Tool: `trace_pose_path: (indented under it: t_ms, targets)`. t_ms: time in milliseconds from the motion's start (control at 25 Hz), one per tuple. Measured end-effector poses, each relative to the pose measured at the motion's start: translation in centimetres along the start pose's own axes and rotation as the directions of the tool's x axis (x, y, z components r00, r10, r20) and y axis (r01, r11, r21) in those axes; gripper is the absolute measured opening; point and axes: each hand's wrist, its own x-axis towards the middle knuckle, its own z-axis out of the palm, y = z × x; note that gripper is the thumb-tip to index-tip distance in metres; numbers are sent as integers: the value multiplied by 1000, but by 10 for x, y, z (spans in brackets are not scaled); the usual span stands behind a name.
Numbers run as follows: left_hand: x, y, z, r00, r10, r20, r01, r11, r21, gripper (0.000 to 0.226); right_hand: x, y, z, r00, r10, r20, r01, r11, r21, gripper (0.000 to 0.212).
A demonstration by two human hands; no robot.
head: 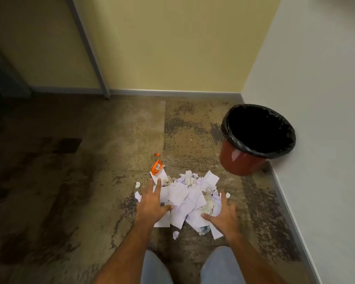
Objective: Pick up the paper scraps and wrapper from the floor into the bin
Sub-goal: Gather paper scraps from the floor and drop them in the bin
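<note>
White and pale lilac paper scraps (188, 198) lie heaped on the mottled brown floor (103, 160) just ahead of my knees, with a few small bits loose around the edge. At the pile's far left corner I see the orange wrapper (157, 167), touching the outermost sheet. My left hand (152, 203) is spread flat, fingers splayed over the heap's left side; my right hand (223, 217) is likewise spread at the right side, gripping nothing. Beyond and to the right, near the white wall (316, 99), stands the red bin (241, 160) with its black liner (228, 130), well apart from the pile.
</note>
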Motion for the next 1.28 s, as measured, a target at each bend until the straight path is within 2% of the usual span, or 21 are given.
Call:
trace_pose_path:
  t_ms: [80,160,360,440,520,600,680,840,960,1120,1200,1280]
  targets:
    - [14,3,11,998,6,67,-5,1000,-17,133,18,-17,7,994,-112,-5,111,986,-124,132]
    - [28,7,25,993,12,121,-12,1000,-5,134,37,-36,17,980,-191,51,198,946,-256,130]
    - [40,20,58,985,77,155,-94,991,99,137,69,-42,56,951,-226,209,300,832,-467,136]
    - [43,26,69,987,70,147,-92,985,149,137,78,-39,65,946,-252,203,323,777,-541,122]
    - [47,29,86,986,97,133,-123,971,204,137,83,-32,73,933,-337,125,345,742,-574,101]
    - [55,32,96,987,112,119,-136,967,218,139,86,-25,75,910,-415,23,367,777,-512,86]
    - [60,39,101,988,110,108,-130,972,197,140,89,-19,70,911,-410,-40,364,846,-391,78]
    - [65,48,104,992,58,114,-77,981,176,127,83,-14,51,901,-416,-119,392,902,-183,77]
    - [70,49,109,990,38,136,-70,968,242,117,73,-21,26,872,-465,-154,455,885,-98,71]
    - [73,47,123,985,14,173,-72,941,332,102,60,-38,-17,854,-449,-264,470,882,20,65]
    - [75,49,127,986,15,165,-75,930,360,90,58,-57,-57,793,-464,-395,539,836,101,66]
    - [78,52,128,987,24,159,-74,945,319,81,61,-78,-113,713,-437,-549,602,782,159,66]
